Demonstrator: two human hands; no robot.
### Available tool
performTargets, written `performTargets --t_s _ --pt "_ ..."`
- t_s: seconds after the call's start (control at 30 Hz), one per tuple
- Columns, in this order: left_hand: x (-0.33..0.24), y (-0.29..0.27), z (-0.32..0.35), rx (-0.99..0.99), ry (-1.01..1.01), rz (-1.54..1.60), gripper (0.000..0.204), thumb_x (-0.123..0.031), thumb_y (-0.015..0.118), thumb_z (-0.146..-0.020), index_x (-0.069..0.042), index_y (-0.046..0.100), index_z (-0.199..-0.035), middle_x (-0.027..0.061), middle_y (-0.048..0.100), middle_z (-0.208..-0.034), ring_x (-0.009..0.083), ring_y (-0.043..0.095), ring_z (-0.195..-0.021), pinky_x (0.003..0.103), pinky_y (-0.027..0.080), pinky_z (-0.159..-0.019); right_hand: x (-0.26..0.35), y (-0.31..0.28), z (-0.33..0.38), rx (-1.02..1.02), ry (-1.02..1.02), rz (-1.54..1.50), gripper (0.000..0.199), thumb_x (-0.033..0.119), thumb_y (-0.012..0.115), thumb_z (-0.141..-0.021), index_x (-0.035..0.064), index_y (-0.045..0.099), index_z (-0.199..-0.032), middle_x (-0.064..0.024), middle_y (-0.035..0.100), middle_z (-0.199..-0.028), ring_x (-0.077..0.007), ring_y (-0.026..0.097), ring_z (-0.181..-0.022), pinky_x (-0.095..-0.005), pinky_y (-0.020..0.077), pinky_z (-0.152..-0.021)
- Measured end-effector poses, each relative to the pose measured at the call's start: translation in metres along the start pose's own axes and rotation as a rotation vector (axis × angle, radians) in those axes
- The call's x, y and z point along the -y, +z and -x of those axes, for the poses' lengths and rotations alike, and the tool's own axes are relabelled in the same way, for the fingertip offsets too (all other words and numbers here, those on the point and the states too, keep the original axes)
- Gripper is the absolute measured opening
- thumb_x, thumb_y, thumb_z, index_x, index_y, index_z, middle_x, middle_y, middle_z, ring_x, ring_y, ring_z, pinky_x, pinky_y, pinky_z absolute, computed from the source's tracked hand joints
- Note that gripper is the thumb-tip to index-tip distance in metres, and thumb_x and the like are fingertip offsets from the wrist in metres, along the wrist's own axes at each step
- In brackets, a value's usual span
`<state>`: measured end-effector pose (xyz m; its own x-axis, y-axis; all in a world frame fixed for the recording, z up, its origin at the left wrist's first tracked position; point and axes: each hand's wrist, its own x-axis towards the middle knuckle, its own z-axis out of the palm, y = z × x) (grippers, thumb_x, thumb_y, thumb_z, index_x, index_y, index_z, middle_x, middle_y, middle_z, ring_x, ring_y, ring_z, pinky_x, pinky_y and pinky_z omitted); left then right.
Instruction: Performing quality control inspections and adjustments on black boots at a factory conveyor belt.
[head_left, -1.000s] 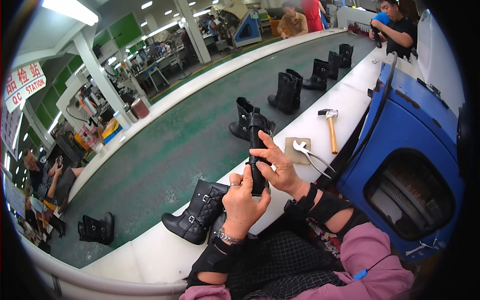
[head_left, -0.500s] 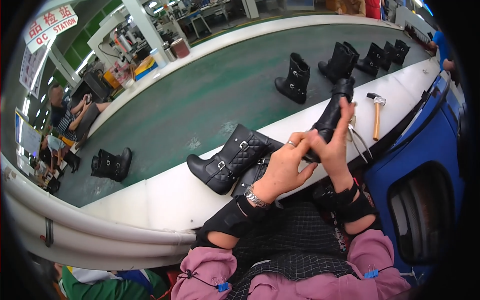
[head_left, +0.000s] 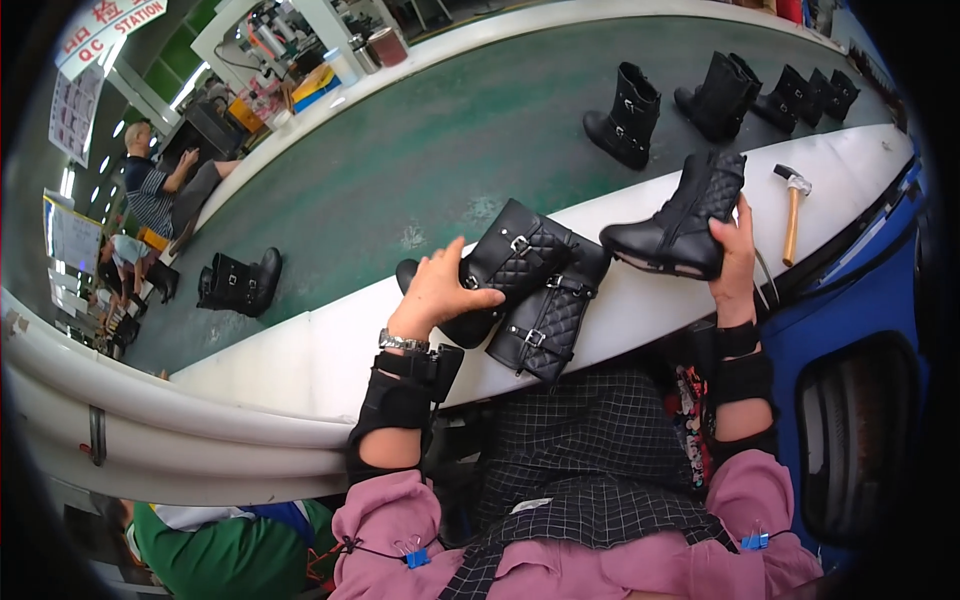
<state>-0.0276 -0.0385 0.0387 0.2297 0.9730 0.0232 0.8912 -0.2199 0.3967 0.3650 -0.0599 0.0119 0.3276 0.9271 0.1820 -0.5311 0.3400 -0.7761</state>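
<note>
My right hand (head_left: 735,250) grips a black quilted boot (head_left: 685,220) from its right side, at the heel and lower shaft. That boot is held over the white counter edge with its toe to the left. My left hand (head_left: 440,288) has its fingers apart at a second black boot (head_left: 520,245), which has silver buckles and lies on its side; whether the palm touches it I cannot tell. Partly beneath that one lies a third buckled boot (head_left: 548,325), with its shaft toward me.
A hammer (head_left: 792,215) with a wooden handle lies on the white counter (head_left: 330,370) at right. Several black boots, one of them (head_left: 625,115) near the middle, stand on the green belt (head_left: 420,160). A blue bin (head_left: 850,340) is at my right. People sit at far left.
My left hand has left the boot that both hands were at and moved left to the lying boots. The right hand now holds that boot turned, toe to the left.
</note>
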Motion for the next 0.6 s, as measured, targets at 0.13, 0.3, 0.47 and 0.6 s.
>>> performTargets --t_s 0.13,0.3,0.47,0.6 --pt "-0.013 -0.005 -0.007 0.051 -0.037 0.162 0.093 -0.050 0.081 -0.050 0.006 0.054 -0.119 0.0239 0.065 -0.100 0.0353 0.062 -0.096 0.037 0.046 -0.088 -0.027 -0.044 -0.002 -0.055 -0.372 1.082 0.049 0.004 0.054 -0.079 -0.0047 0.048 -0.127 -0.0200 0.045 -0.134 -0.0339 0.044 -0.122 -0.0377 0.0322 -0.106" --pt "-0.013 -0.014 -0.029 0.244 -0.119 0.290 0.078 -0.045 0.084 -0.044 0.007 0.062 -0.098 0.0197 0.067 -0.087 0.0289 0.066 -0.080 0.034 0.049 -0.074 -0.006 0.002 0.031 -0.098 -0.538 1.520 0.045 0.005 0.059 -0.075 -0.0020 0.054 -0.120 -0.0215 0.045 -0.134 -0.0391 0.038 -0.126 -0.0425 0.0298 -0.107" --pt "-0.002 -0.010 -0.022 -0.014 -0.158 0.937 0.037 -0.012 0.077 -0.069 0.003 0.064 -0.099 0.0083 0.068 -0.089 0.0140 0.064 -0.077 0.029 0.053 -0.069 -0.018 0.069 0.053 0.305 -0.636 1.163 0.049 0.004 0.065 -0.073 -0.0007 0.053 -0.120 -0.0183 0.054 -0.124 -0.0332 0.050 -0.116 -0.0393 0.0395 -0.099" --pt "0.021 0.000 -0.008 -0.259 -0.065 1.269 0.039 -0.021 0.074 -0.076 0.003 0.063 -0.104 0.0068 0.066 -0.096 0.0148 0.063 -0.083 0.028 0.051 -0.077 -0.029 0.119 0.062 0.594 -0.675 0.910 0.045 0.003 0.066 -0.073 -0.0030 0.055 -0.116 -0.0192 0.060 -0.113 -0.0335 0.058 -0.104 -0.0377 0.0460 -0.092"
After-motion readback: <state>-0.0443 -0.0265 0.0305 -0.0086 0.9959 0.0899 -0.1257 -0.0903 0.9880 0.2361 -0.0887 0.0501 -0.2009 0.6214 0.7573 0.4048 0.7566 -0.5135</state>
